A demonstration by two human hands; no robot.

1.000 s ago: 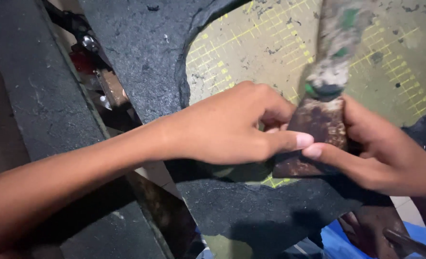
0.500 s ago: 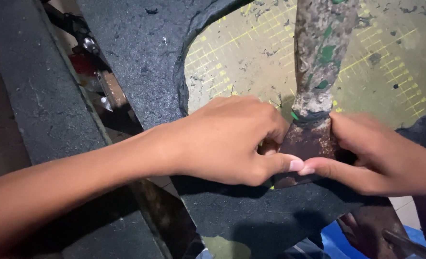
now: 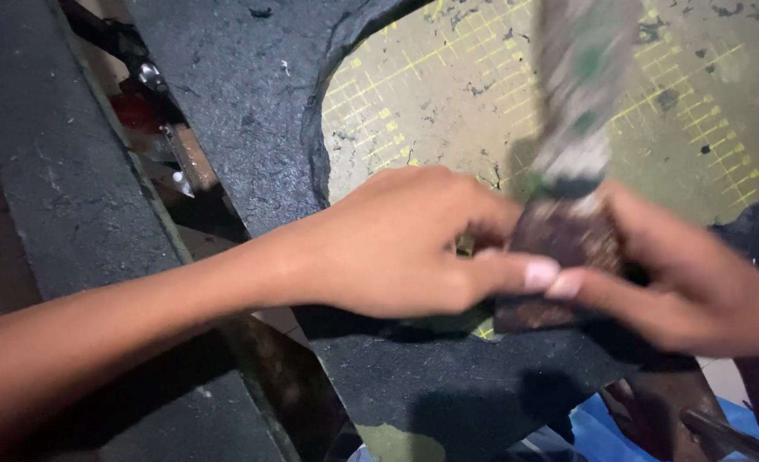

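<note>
Both hands pinch a rusty scraper blade at the cut edge of a dark sheet.

The left hand (image 3: 396,244) is closed, thumb and fingers gripping the brown blade (image 3: 559,248) of the scraper; the right hand (image 3: 696,282) grips the same blade from the opposite side, thumb tips almost touching; the blurred, paint-flecked handle (image 3: 576,85) rises above the blade; the blade sits on the dark rough sheet (image 3: 251,103), just below the curved cut-out exposing the yellow-gridded cutting mat (image 3: 448,94); probable fault: fingers placed this close to the blade edge could be nicked if the tool slips; handle blur suggests motion, so grip could shift.
</note>
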